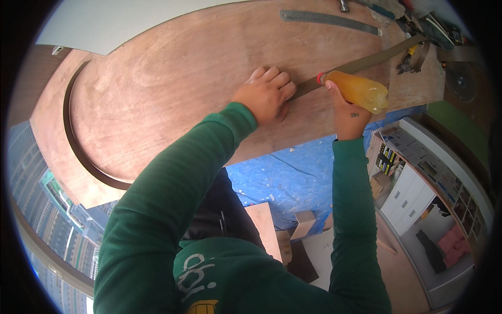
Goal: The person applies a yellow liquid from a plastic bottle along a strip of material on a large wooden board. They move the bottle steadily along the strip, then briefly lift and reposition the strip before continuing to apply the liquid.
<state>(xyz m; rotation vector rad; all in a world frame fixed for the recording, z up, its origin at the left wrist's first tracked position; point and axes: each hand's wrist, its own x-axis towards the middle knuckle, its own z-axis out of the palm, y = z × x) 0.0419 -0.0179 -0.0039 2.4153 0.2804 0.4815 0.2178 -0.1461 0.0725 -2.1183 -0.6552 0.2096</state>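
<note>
Brown strip is lying across the wooden board, left hand curling at its lower visible stretch, pinching or not, I can't tell; right hand is gripping a tilted bottle of yellow liquid, its red neck pointing over the strip. Work's looking underway, seemingly unfinished; how much is coated isn't showing.

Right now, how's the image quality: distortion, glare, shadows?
Head view: strong fisheye, black corners, ruler bowed; head view: small glints on the bottle near its base, soft shadow by the left hand; head view: buildings at lower left pale and hazy, small items near the upper-right rim hard to make out.
</note>
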